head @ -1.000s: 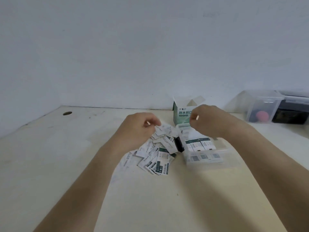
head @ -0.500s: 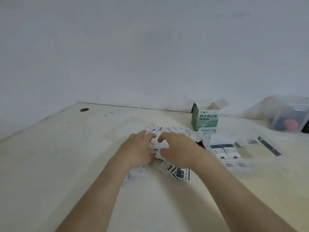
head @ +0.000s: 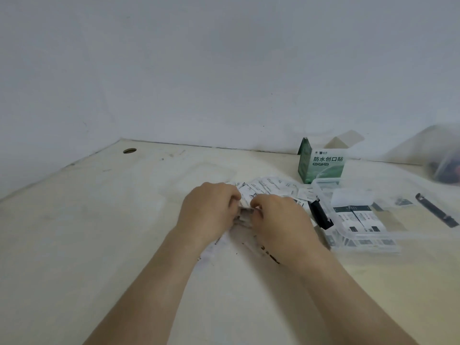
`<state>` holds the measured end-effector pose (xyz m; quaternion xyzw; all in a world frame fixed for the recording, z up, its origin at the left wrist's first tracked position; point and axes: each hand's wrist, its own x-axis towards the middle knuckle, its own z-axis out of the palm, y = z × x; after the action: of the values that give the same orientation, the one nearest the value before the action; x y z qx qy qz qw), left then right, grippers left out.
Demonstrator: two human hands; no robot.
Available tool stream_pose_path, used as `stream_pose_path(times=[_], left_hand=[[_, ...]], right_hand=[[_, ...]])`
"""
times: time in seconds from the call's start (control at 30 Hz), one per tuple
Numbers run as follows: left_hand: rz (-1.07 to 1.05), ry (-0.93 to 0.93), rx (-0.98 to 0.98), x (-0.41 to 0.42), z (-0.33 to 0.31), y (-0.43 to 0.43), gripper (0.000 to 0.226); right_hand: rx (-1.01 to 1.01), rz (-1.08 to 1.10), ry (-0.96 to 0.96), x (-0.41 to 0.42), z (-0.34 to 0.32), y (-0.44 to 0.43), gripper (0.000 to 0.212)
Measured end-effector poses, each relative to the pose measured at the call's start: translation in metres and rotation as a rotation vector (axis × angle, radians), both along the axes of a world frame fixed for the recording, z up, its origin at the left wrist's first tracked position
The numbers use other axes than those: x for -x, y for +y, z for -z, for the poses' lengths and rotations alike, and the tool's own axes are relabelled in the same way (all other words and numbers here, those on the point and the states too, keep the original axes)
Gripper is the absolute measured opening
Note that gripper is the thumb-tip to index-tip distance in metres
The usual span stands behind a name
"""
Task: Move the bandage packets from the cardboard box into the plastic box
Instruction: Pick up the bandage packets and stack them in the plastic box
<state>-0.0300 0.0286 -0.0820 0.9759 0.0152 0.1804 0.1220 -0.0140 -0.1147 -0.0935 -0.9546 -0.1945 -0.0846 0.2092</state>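
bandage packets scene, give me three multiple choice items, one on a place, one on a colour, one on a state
1. Where does the clear plastic box sit relative to the cardboard box?
A. in front of it, nearer the person
B. behind it, against the wall
C. on top of it

2. What colour is the cardboard box?
A. red
B. green and white
C. blue

3. What are the left hand and right hand doing?
A. resting flat, apart
B. lifting the plastic box
C. closed together on bandage packets

Answers: 1 A, its rim lies just below the carton. 2 B, green sides, white lettered front. 3 C, fingers curl around packets over the pile.
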Motion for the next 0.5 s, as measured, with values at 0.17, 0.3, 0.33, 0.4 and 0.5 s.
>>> stream_pose_path(times=[0.17,0.3,0.33,0.4,0.5], left_hand=[[0.091,0.087,0.195,0.001,0.006,0.01,0.033],[0.081,-0.065,0.324,-0.003,0.011,0.008,0.021],[0.071,-0.113,0.36,-0.003,0.008,0.007,0.017],[0.075,-0.158,0.494,0.0,0.002,0.008,0.016],[0.164,-0.121,0.808,0.008,-0.01,0.012,0.014]], right_hand=[[-0.256,0.003,-0.038,0.005,-0.007,-0.007,0.024],[-0.433,-0.016,-0.036,0.005,-0.006,-0.007,0.019],[-0.456,-0.025,-0.038,0.004,-0.006,-0.006,0.017],[-0.497,-0.041,-0.04,0.001,-0.004,-0.005,0.014],[-0.612,-0.057,0.019,0.0,-0.004,-0.005,0.013]])
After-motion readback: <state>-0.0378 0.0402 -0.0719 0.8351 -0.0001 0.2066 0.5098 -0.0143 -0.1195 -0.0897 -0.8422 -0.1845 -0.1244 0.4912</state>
